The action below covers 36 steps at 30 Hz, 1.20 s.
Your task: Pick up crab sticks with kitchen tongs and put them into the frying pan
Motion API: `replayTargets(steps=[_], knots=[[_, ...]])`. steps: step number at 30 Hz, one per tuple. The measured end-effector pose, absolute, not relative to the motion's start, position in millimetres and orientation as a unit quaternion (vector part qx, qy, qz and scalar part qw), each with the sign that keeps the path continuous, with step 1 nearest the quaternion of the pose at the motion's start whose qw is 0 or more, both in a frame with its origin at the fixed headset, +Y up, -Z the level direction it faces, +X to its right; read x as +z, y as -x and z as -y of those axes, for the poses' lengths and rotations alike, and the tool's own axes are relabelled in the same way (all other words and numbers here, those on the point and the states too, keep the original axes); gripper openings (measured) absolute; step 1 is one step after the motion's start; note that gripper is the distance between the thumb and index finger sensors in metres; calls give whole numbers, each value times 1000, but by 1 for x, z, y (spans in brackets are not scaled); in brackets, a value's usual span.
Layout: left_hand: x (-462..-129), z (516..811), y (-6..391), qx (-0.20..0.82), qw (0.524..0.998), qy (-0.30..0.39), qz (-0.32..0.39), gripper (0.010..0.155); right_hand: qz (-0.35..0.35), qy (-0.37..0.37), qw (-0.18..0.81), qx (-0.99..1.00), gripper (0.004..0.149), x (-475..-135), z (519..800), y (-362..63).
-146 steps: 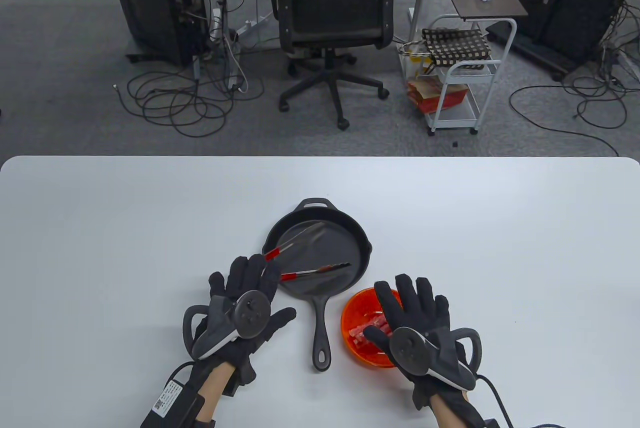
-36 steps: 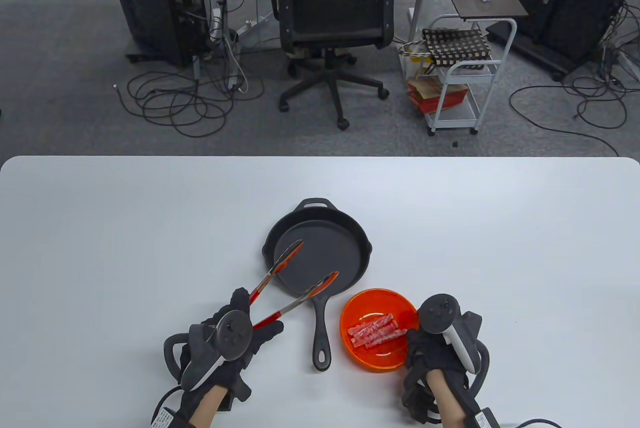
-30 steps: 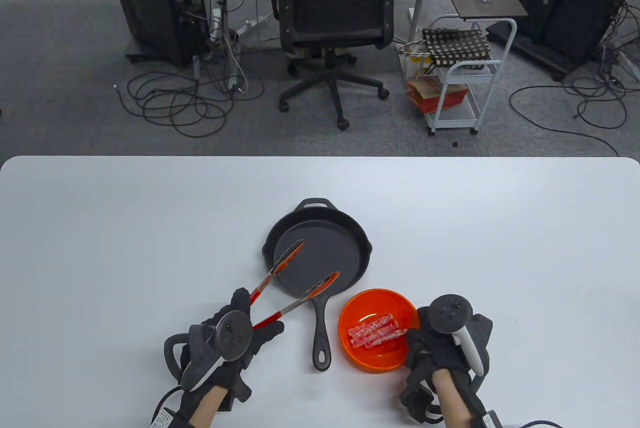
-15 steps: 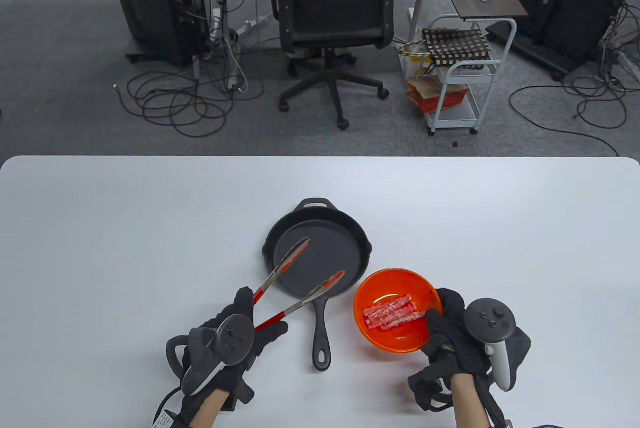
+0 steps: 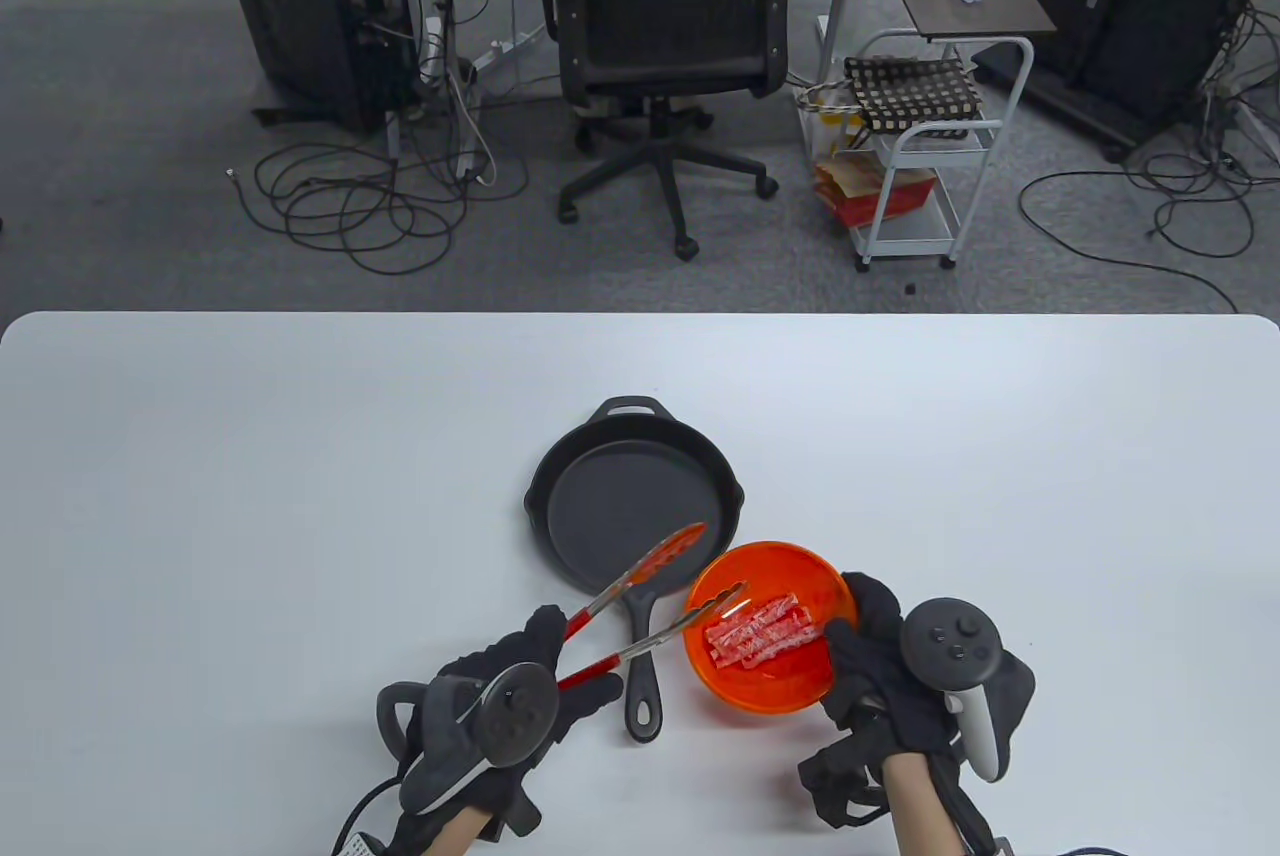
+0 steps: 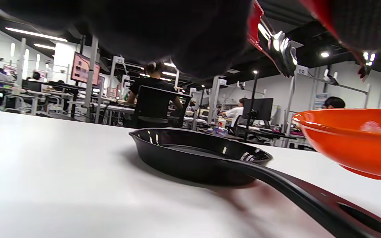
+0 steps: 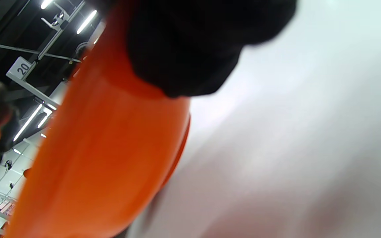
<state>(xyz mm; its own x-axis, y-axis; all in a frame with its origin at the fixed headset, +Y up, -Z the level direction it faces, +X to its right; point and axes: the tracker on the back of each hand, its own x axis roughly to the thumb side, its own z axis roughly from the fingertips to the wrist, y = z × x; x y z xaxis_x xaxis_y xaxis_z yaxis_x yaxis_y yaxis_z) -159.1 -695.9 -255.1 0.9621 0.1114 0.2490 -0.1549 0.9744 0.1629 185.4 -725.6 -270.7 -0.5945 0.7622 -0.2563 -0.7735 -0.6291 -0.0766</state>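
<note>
A black frying pan [image 5: 634, 514] sits mid-table with nothing in it, its handle [image 5: 641, 666] pointing toward me. My left hand [image 5: 520, 686] grips red-handled metal tongs [image 5: 640, 601], their arms spread apart. One tip hangs over the pan's near rim, the other over the orange bowl [image 5: 770, 681]. My right hand [image 5: 880, 656] holds that bowl by its right rim, lifted and tilted. Several pink crab sticks [image 5: 755, 634] lie inside it. In the left wrist view the pan [image 6: 197, 155] and bowl [image 6: 352, 142] appear side by side, with the tong tips [image 6: 281, 49] above.
The white table [image 5: 250, 496] stretches wide on both sides of the pan. Beyond its far edge are an office chair [image 5: 665, 56], a small white cart [image 5: 915, 156], computer towers and loose cables on the floor.
My left hand has swung the open tongs right, from over the pan to the bowl's edge. My right hand, which lifted the bowl, has brought it slightly left toward the tongs.
</note>
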Motion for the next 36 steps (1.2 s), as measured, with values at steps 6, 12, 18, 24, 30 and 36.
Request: replayTargets(steps=[6,12,18,24,30,36], knots=[[-253,701,148,59,985,-70,143,85,-20,132,425,895,56,-271,726,-184],[-253,702,146,54,986,-59,146,83,-20,132,424,896,56,-271,726,-184],[-252,703,143,53,986,-50,153,82,-20,132,422,897,56,-271,726,-183],[-253,706,141,47,986,-37,157,81,-20,129,423,897,56,-271,726,-183],[-254,706,141,62,986,-21,154,80,-20,128,422,897,56,-271,726,-183],[-257,706,144,74,986,-13,146,77,-21,124,420,899,55,-271,726,-182]])
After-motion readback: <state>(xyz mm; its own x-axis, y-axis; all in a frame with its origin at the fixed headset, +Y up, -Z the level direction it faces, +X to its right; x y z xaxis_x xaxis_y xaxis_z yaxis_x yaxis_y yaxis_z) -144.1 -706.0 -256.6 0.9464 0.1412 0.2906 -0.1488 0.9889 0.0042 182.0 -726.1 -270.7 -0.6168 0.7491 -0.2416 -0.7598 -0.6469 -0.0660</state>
